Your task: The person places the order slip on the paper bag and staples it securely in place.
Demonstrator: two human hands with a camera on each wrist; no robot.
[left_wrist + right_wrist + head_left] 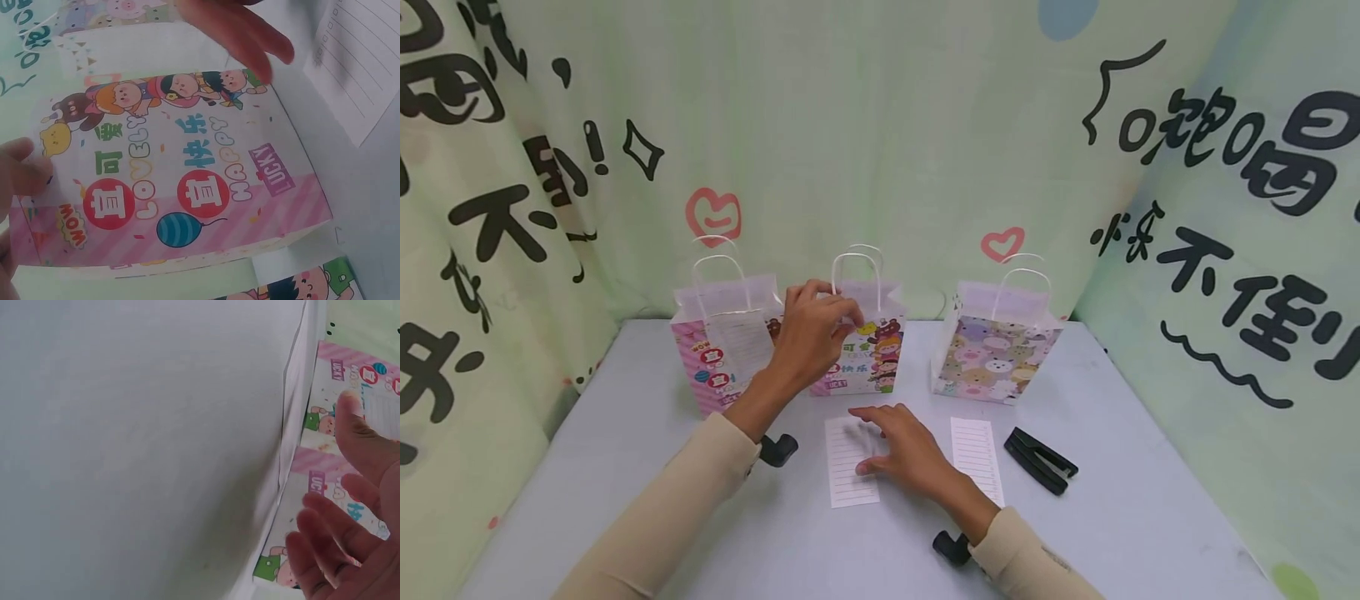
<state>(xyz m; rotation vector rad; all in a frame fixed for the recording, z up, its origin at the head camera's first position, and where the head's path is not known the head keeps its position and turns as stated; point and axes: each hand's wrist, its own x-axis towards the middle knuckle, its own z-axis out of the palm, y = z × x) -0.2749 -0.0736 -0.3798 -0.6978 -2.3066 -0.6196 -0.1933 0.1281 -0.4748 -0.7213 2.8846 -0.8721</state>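
Observation:
The left hand (814,327) is at the top of the middle paper gift bag (880,354), its curled fingers gripping the upper edge. In the left wrist view, fingertips (28,172) press on the front of this bag, which has cartoon children and pink stripes. My right hand (910,446) hovers in front of the bag with fingers spread and nothing between them. Under it lies a lined white card (844,483). Fingers of the right hand (244,37) also show in the left wrist view, and the right wrist view shows the hand (350,531) open before the bags.
A matching gift bag (688,350) with a lined card on its front stands at the left. To the right stands an animal-print gift bag (1000,354). A second lined card (973,442) and a black stapler (1037,460) lie on the white table (1120,500).

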